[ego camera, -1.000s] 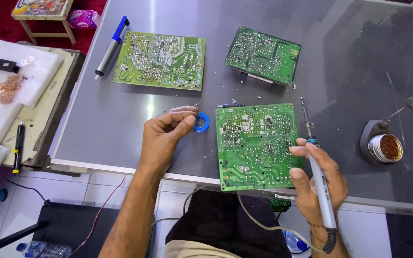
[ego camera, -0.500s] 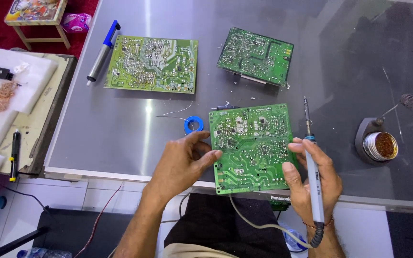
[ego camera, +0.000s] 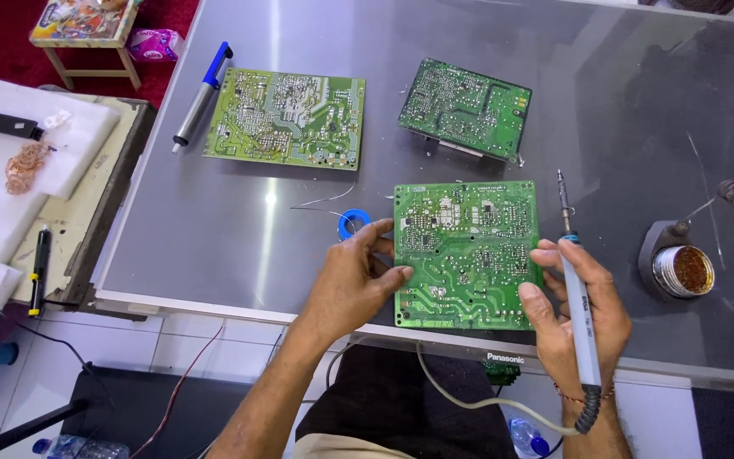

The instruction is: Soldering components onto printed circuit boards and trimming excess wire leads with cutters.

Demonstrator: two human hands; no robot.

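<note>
Head view looks down on a grey metal table (ego camera: 214, 255) where a green circuit board (ego camera: 467, 255) lies flat near the front edge, solder side up. The left hand (ego camera: 352, 285) rests on the table at the board's left edge, its fingers curled loosely with the fingertips touching that edge; it grips nothing. The right hand (ego camera: 575, 310) is closed around a soldering iron (ego camera: 578, 297), held upright along the board's right edge with the tip pointing away from the person, while its thumb and fingertips press the board's right side. A blue solder spool (ego camera: 352, 223) sits just beside the board's upper left corner. Two more circuit boards (ego camera: 286, 117) lie farther back, with a desoldering pump (ego camera: 201, 95) to their left. An iron stand with brass wool (ego camera: 680, 268) sits to the right, well apart from the hands.
</note>
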